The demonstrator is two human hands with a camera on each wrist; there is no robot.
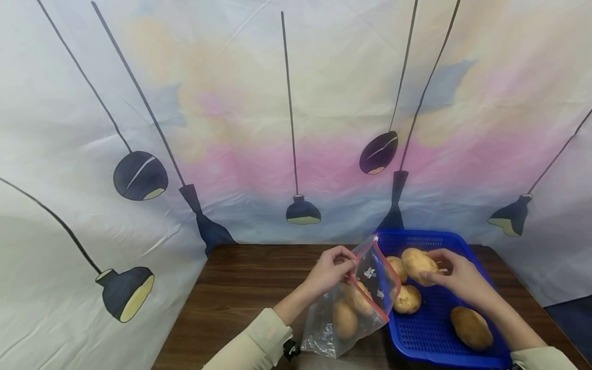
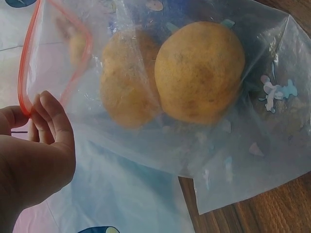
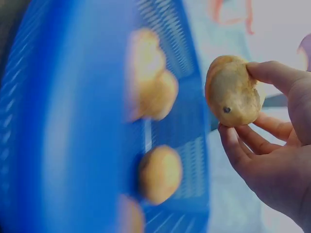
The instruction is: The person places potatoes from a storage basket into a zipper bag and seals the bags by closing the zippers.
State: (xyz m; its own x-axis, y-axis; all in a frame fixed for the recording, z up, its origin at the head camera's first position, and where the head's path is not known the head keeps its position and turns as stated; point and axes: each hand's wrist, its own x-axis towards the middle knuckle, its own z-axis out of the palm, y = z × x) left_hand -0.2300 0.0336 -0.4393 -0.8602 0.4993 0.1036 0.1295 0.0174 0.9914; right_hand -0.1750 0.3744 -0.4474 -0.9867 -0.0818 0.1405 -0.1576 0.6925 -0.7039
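My left hand (image 1: 330,270) pinches the red zip rim of a clear plastic zip bag (image 1: 324,336), whose mouth gapes toward the basket. Inside the bag, two potatoes show through the film, one a round potato (image 2: 199,73) near the middle. Over the blue basket (image 1: 427,354), my right hand (image 1: 462,277) holds a pale potato (image 1: 418,264) between thumb and fingers. In the right wrist view this held potato (image 3: 233,92) has a small dark spot on its side. Below and around it in the basket lie more potatoes, among them a brown potato (image 1: 470,328) at the near right.
A dark wooden table (image 1: 245,288) carries the bag and the basket, which stand side by side at the right. Behind the table hangs a pale cloth (image 1: 240,128) printed with dark lamps. The bag's lower corner reaches toward the near side of the table.
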